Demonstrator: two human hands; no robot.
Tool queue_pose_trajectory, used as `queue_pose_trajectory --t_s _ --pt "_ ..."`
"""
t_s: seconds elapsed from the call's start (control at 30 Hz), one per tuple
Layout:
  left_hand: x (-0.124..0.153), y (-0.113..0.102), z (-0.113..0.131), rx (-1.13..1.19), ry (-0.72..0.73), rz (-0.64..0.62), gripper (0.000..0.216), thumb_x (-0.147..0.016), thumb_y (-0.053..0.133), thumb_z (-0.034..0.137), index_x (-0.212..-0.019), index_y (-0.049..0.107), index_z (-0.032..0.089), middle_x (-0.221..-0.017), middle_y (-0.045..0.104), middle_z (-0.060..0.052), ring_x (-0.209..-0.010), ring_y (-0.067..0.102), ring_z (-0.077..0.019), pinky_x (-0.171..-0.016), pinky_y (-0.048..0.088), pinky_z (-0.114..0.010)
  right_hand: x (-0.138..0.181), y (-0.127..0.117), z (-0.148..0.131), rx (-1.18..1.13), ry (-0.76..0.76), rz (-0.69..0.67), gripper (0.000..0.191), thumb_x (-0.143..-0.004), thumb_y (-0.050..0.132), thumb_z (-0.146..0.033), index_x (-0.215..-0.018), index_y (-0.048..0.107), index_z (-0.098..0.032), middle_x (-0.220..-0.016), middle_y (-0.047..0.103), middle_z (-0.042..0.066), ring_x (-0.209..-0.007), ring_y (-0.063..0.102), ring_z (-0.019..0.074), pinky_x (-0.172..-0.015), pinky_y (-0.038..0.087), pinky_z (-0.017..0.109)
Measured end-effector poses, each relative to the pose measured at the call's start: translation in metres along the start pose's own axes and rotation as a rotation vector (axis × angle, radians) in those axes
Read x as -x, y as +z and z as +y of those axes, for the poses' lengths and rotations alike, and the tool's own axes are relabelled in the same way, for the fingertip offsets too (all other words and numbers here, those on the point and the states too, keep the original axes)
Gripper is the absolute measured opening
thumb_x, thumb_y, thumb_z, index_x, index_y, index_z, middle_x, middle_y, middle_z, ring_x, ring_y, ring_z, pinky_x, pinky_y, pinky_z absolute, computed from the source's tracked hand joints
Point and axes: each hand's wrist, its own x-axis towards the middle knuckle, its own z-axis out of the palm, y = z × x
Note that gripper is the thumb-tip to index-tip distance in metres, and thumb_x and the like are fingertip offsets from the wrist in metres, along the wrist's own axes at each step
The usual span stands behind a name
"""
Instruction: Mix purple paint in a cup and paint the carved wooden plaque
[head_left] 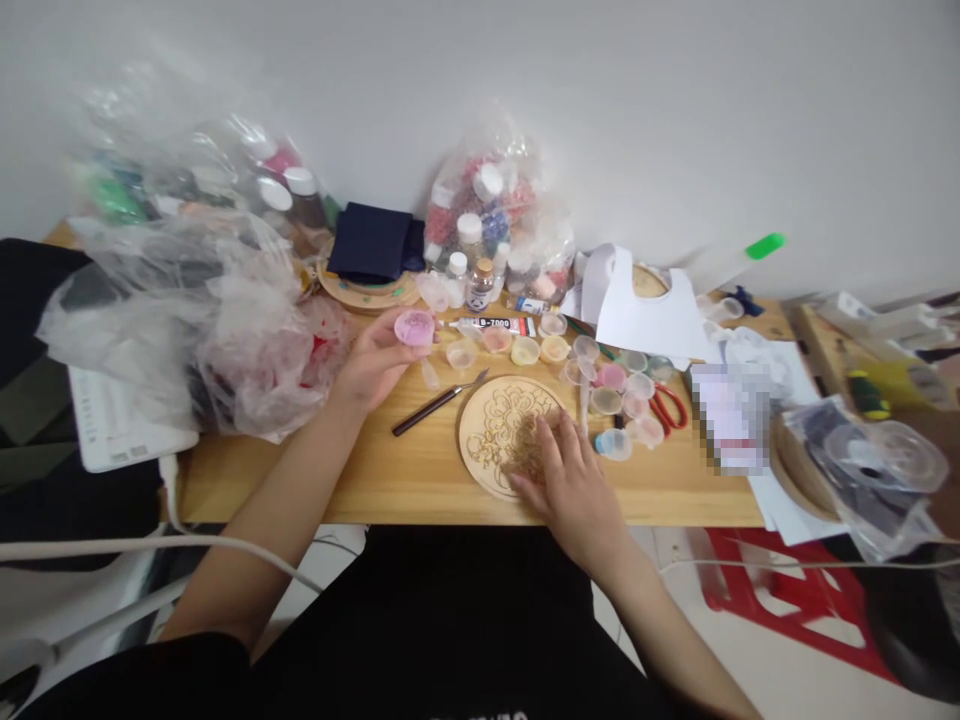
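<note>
My left hand (379, 360) is closed round a small pink-lidded cup (415, 327), held just above the wooden table (420, 480). My right hand (566, 480) lies flat with fingers spread on a round wooden disc (499, 425) carved with a swirling pattern. A dark-handled craft tool (437, 402) rests on the table between the two hands. Behind the disc stand several small clear cups of coloured beads (611, 385) and a tube of B-7000 glue (496, 324).
Crumpled plastic bags (202, 310) cover the table's left end. A bag of bead bottles (491, 225) and a dark box (371, 243) stand by the wall. Red scissors (667, 408), white paper (645, 310) and clear packaging (874, 470) crowd the right. A red stool (780, 590) stands below.
</note>
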Motion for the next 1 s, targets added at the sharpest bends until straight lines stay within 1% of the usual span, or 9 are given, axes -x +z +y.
queue_pose_trajectory --t_s 0.1,0.17,0.23,0.33,0.43,0.53,0.63,0.83,1.0 --pt "-0.001 -0.001 -0.002 0.029 0.011 -0.025 0.038 -0.055 0.089 0.022 -0.089 0.072 0.022 -0.089 0.072 -0.002 -0.093 0.068 -0.0227 -0.077 0.055 -0.032 0.013 -0.016 0.0 -0.026 -0.046 -0.087 0.07 -0.092 0.059 -0.047 -0.148 0.039 -0.011 -0.149 0.044 0.031 -0.136 0.048 0.0433 -0.099 0.053 0.058" --pt "-0.002 -0.002 -0.003 0.052 0.021 -0.043 0.037 -0.057 0.089 0.021 -0.09 0.072 0.021 -0.088 0.073 -0.002 -0.091 0.069 -0.0214 -0.074 0.054 -0.03 0.019 -0.026 0.005 -0.065 -0.081 -0.158 0.064 -0.092 0.061 -0.037 -0.148 0.04 -0.015 -0.151 0.043 0.027 -0.135 0.05 0.0398 -0.098 0.054 0.055" --pt "-0.002 -0.003 -0.005 0.071 0.022 -0.055 0.037 -0.057 0.088 0.018 -0.091 0.072 0.022 -0.089 0.074 -0.001 -0.085 0.069 -0.0188 -0.071 0.054 -0.027 0.021 -0.03 0.014 -0.085 -0.099 -0.184 0.061 -0.089 0.062 -0.026 -0.146 0.041 -0.017 -0.152 0.044 0.024 -0.136 0.049 0.0374 -0.102 0.052 0.055" --pt "-0.003 -0.004 -0.006 0.084 0.01 -0.063 0.037 -0.058 0.086 0.016 -0.092 0.072 0.023 -0.089 0.074 0.0 -0.083 0.069 -0.0187 -0.069 0.053 -0.027 0.022 -0.027 0.024 -0.105 -0.117 -0.16 0.067 -0.086 0.065 -0.021 -0.148 0.039 -0.017 -0.152 0.044 0.021 -0.139 0.047 0.0363 -0.107 0.049 0.055" --pt "-0.003 -0.003 -0.005 0.07 0.002 -0.065 0.036 -0.058 0.085 0.015 -0.092 0.072 0.023 -0.088 0.074 -0.001 -0.086 0.069 -0.0206 -0.068 0.052 -0.028 0.023 -0.019 0.025 -0.112 -0.125 -0.117 0.078 -0.083 0.07 -0.022 -0.15 0.032 -0.014 -0.15 0.047 0.023 -0.135 0.051 0.0366 -0.105 0.052 0.053" --pt "-0.003 -0.002 -0.003 0.067 -0.006 -0.06 0.035 -0.059 0.082 0.013 -0.092 0.072 0.022 -0.089 0.074 -0.001 -0.084 0.068 -0.0193 -0.067 0.05 -0.027 0.023 -0.016 0.021 -0.104 -0.108 -0.083 0.081 -0.081 0.072 -0.023 -0.15 0.031 -0.013 -0.146 0.052 0.024 -0.13 0.056 0.0373 -0.1 0.055 0.053" --pt "-0.003 0.001 -0.001 0.086 -0.014 -0.042 0.036 -0.058 0.08 0.009 -0.091 0.072 0.021 -0.089 0.075 -0.001 -0.082 0.066 -0.0168 -0.067 0.049 -0.026 0.023 -0.02 0.02 -0.117 -0.11 -0.078 0.072 -0.084 0.068 -0.02 -0.148 0.036 -0.011 -0.142 0.055 0.023 -0.127 0.058 0.0367 -0.096 0.058 0.053" --pt "-0.004 0.003 0.0 0.09 -0.022 -0.034 0.036 -0.057 0.077 0.006 -0.09 0.072 0.02 -0.086 0.074 0.0 -0.077 0.065 -0.014 -0.065 0.049 -0.025 0.021 -0.031 0.034 -0.135 -0.225 -0.022 0.034 -0.092 0.057 -0.014 -0.125 0.059 -0.006 -0.13 0.067 0.02 -0.118 0.066 0.0313 -0.094 0.061 0.046" --pt "-0.003 0.005 0.001 0.052 -0.019 -0.018 0.035 -0.057 0.074 0.009 -0.09 0.071 0.02 -0.086 0.073 -0.001 -0.077 0.064 -0.0149 -0.065 0.048 -0.026 0.022 -0.024 0.038 -0.147 -0.245 0.08 0.032 -0.093 0.061 -0.021 -0.12 0.064 -0.004 -0.123 0.07 0.019 -0.111 0.069 0.0308 -0.091 0.062 0.044"
